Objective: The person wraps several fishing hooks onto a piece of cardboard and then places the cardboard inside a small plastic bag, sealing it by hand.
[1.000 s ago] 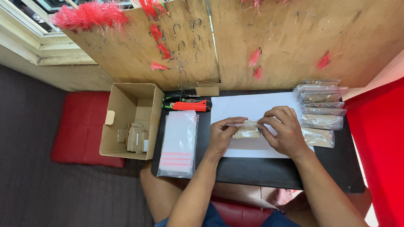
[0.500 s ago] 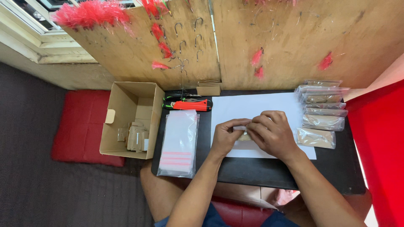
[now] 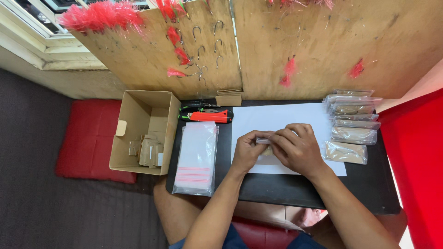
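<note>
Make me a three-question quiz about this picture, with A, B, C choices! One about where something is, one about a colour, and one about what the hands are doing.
1. Where is the cardboard box?
A. On top of the white paper
B. Left of the black table, past the stack of clear bags
C. Hanging on the wooden board

2. What colour are the feathery tufts on the wooden board?
A. Blue
B. Yellow
C. Red-pink

3. What are the hands doing?
A. Both pinch one small clear bag over the white paper
B. Both lie flat and empty
C. One holds the orange tool

Answers:
1. B: the box sits beside the black table, left of the stack of clear bags.
2. C: every tuft is red-pink.
3. A: the left hand and right hand meet on the small clear bag above the white paper; the orange tool lies untouched.
</note>
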